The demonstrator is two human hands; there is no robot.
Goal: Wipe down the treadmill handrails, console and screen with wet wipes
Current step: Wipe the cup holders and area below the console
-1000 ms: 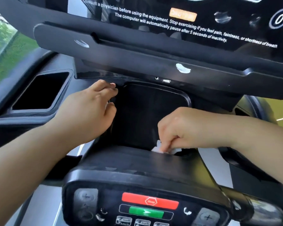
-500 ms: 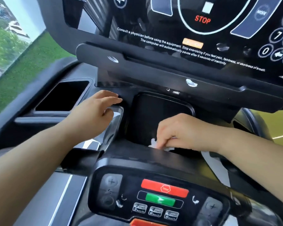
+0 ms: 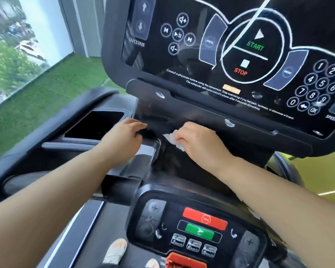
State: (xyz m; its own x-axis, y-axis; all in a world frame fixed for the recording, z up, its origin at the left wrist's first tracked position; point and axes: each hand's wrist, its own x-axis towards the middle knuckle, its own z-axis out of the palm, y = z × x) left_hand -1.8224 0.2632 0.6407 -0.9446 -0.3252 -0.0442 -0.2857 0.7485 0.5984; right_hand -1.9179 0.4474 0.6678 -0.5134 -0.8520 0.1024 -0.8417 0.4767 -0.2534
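I have the right hand (image 3: 193, 141) just below the screen (image 3: 240, 51), fingers curled down and pinching the wipe (image 3: 172, 140) against the dark console (image 3: 174, 163) face under the screen's ledge (image 3: 201, 111). The grip is from above, knuckles up. I judge that puts pressure through the fingertips so the wipe can be dragged along the recess there.

The left hand (image 3: 124, 137) sits below the screen's left corner, beside the pocket (image 3: 94, 125). Its fingers are mostly straight and laid on the console edge, holding nothing I can make out. It looks like a brace for balance while the other hand scrubs. The fingertips are blurred, so I can't tell the exact contact.

Wipe: white, crumpled, mostly bunched under the fingers. What shows is a short strip with its long axis on a diagonal, upper end towards the screen's left side, lower end back towards me. The free corner points left at the left hand; the two are near but apart.

The screen shows bright flecks and streaks, and so does the ledge; glare or residue, can't tell. If residue, I judge those parts are not done. The button panel (image 3: 199, 227), well below the screen and nearest me, has white flecks too.

Step in hand: wiping the console recess below the screen.
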